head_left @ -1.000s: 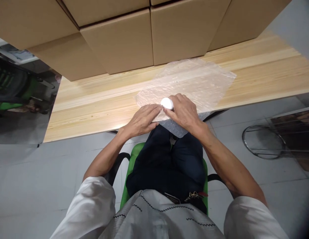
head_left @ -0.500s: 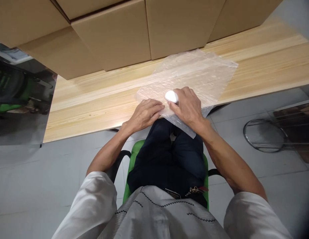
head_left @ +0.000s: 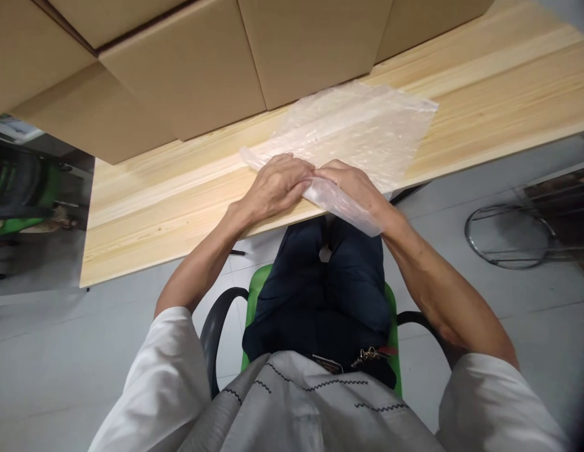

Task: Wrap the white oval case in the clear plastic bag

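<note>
A clear sheet of bubble wrap (head_left: 367, 125) lies on the wooden table, its near edge folded over toward the middle. My left hand (head_left: 282, 182) is closed on the folded edge, fingers bent over it. Close beside it, my right hand (head_left: 348, 182) grips the same fold, thumb and fingers curled in. The near flap of wrap hangs below my right hand, past the table's front edge. The white rounded object seen earlier is hidden, apart from a pale patch under the film.
Large cardboard boxes (head_left: 193, 69) stand stacked along the back of the wooden table (head_left: 141, 220). I sit on a green chair (head_left: 259, 289) with black armrests. A round metal stool base (head_left: 508, 235) stands on the floor to the right.
Both hands have drawn together and folded the near edge of the bubble wrap up over the white object, which my right hand held in plain sight before. The view has tilted slightly.
</note>
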The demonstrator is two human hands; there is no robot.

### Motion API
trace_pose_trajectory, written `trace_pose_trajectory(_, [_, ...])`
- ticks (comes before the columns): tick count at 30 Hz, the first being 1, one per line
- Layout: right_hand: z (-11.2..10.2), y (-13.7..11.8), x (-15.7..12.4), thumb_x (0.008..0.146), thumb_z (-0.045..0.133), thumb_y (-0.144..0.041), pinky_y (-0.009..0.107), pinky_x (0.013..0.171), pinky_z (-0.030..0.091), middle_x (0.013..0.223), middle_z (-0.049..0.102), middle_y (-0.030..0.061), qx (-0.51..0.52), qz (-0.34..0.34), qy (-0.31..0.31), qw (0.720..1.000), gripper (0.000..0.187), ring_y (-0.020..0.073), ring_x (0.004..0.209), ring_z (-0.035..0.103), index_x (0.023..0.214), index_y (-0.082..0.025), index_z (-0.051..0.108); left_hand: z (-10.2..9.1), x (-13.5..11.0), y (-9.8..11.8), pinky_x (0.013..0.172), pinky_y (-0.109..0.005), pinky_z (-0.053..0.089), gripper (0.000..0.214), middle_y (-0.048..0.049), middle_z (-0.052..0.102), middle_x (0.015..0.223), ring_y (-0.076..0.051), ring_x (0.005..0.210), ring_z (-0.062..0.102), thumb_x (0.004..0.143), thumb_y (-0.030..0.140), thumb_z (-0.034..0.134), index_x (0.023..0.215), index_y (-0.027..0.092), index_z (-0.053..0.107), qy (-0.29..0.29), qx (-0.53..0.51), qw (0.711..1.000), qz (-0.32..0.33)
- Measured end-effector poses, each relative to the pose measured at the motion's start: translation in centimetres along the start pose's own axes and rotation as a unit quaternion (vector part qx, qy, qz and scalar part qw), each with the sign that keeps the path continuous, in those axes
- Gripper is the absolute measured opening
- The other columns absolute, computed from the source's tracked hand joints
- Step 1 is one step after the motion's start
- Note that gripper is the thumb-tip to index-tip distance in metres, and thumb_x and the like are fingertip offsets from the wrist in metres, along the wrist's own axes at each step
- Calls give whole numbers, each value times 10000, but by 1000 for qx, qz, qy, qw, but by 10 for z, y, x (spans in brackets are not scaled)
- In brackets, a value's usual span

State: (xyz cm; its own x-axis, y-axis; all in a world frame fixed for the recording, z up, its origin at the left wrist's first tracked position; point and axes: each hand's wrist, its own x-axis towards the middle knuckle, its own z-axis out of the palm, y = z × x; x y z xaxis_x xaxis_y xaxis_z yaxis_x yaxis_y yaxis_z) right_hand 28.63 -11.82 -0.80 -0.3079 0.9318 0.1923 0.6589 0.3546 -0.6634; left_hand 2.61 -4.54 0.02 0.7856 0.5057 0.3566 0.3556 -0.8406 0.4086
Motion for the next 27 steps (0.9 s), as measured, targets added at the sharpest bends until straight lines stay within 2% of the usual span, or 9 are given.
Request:
trace_pose_trajectory(5, [-12, 7, 4, 1076, 737, -397, 455, 1007, 648, 1152, 897, 103, 48, 14, -18, 999, 261, 355, 1134, 839, 1114, -249, 948, 6, 17, -3, 1065, -540, 702, 406, -111, 904, 1129, -322, 1080, 857, 1251, 546, 615, 1134, 240, 855, -8, -64, 997, -45])
trace_pose_trajectory(9, [-28, 30, -1, 1123, 735, -596, 514, 1068, 676, 1234, 936, 106, 174, 10, 14, 985, 415, 368, 1202, 860, 1187, -247, 952, 9, 21, -4, 936, -476, 685, 359, -78, 873, 1035, -285, 989, 826, 1214, 535, 687, 1049, 240, 811, 3, -100, 992, -72])
trace_pose_trajectory(12, [-49, 32, -18, 1143, 813, -748, 546, 1035, 696, 1217, 953, 167, 239, 44, 103, 965, 560, 336, 1093, 869, 1277, -224, 960, 10, 26, -7, 882, -461, 676, 312, -62, 840, 981, -272, 942, 817, 1182, 490, 740, 1004, 239, 788, -5, -132, 987, -86])
trace_pose_trajectory(15, [-69, 6, -43, 1170, 856, -658, 581, 928, 686, 1101, 944, 165, 191, 18, 278, 941, 397, 349, 954, 877, 1254, -293, 987, 11, 33, -16, 835, -413, 650, 270, -38, 791, 911, -237, 907, 794, 1149, 439, 804, 974, 235, 775, -25, -173, 980, -95])
trace_pose_trajectory(16, [-73, -8, -51, 1220, 799, -602, 622, 994, 676, 1175, 948, 158, 137, 7, 325, 936, 326, 389, 1062, 892, 1301, -346, 984, 12, 36, -19, 814, -389, 632, 259, -30, 773, 887, -218, 896, 779, 1138, 419, 821, 967, 231, 772, -34, -190, 977, -94])
trace_pose_trajectory(18, [-72, -37, -62, 1298, 638, -534, 690, 1144, 645, 1393, 938, 133, 20, -13, 281, 959, 339, 449, 1288, 873, 1391, -426, 945, 13, 39, -24, 773, -355, 599, 257, -19, 745, 851, -191, 870, 751, 1121, 406, 852, 959, 225, 771, -46, -220, 970, -92])
trace_pose_trajectory(21, [-46, -68, -62, 1296, 522, -417, 650, 1094, 664, 1333, 921, 156, -96, -66, 135, 984, 404, 453, 1258, 839, 1368, -310, 905, 14, 41, -28, 747, -360, 600, 299, -26, 744, 844, -198, 845, 759, 1113, 472, 874, 970, 228, 780, -48, -237, 966, -96])
trace_pose_trajectory(23, [-20, -71, -55, 1257, 521, -315, 616, 1142, 642, 1435, 887, 166, -122, -38, 60, 990, 381, 438, 1347, 783, 1403, -271, 870, 15, 41, -27, 769, -384, 629, 311, -33, 754, 857, -222, 866, 781, 1117, 504, 860, 989, 230, 785, -43, -224, 969, -99])
trace_pose_trajectory(27, [18, -57, -45, 1194, 591, -242, 596, 1164, 621, 1599, 816, 212, -156, -4, 51, 986, 387, 455, 1442, 697, 1518, -230, 804, 18, 40, -26, 829, -423, 659, 236, -41, 767, 891, -251, 916, 805, 1125, 442, 808, 1030, 227, 793, -31, -187, 978, -87])
